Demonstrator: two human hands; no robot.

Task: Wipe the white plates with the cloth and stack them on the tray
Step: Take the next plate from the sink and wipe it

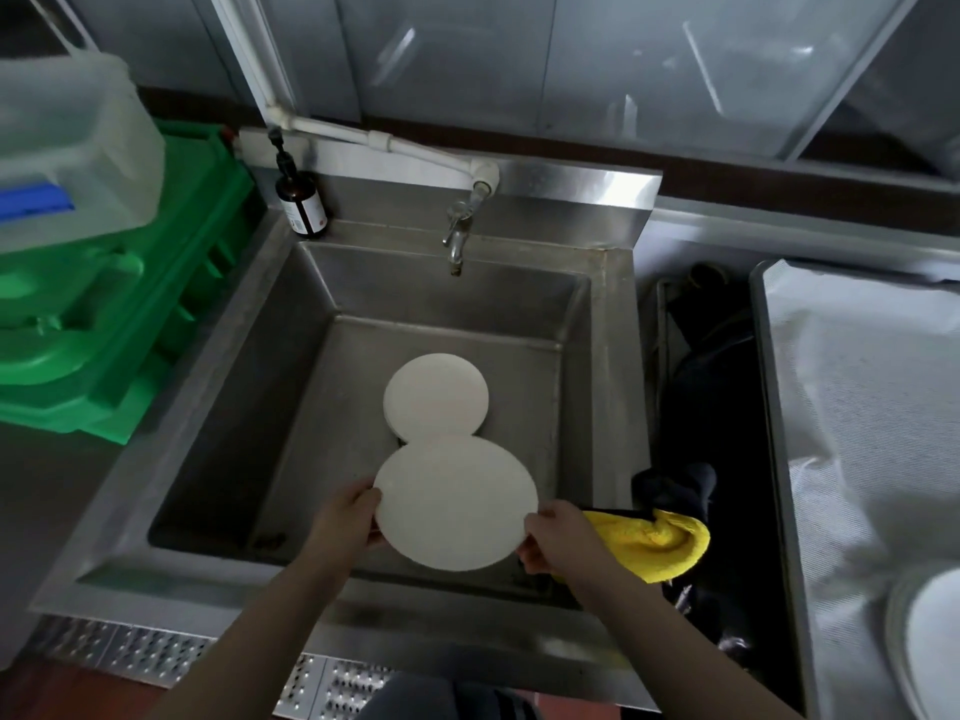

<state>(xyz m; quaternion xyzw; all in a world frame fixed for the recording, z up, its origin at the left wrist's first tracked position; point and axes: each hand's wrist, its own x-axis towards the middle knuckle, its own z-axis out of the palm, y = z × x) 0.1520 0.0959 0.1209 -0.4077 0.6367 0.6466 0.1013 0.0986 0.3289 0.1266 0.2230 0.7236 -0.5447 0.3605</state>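
I hold one white plate (456, 504) over the steel sink (218, 407), between both hands. My left hand (347, 522) grips its left rim. My right hand (558, 537) grips the right rim and also has the yellow cloth (654, 545) bunched under its palm. A short stack of white plates (435, 396) lies on the sink floor just beyond. At the far right a metal tray (769, 387) lined with foil-like paper carries a white plate (935, 626) at its near corner, cut off by the frame edge.
A tap (457, 236) hangs over the sink's back wall, with a brown pump bottle (301, 200) on the rim at the left. Green crates (119, 324) and a clear plastic bin (72, 142) stand left of the sink. A dark gap (717, 407) separates sink and tray.
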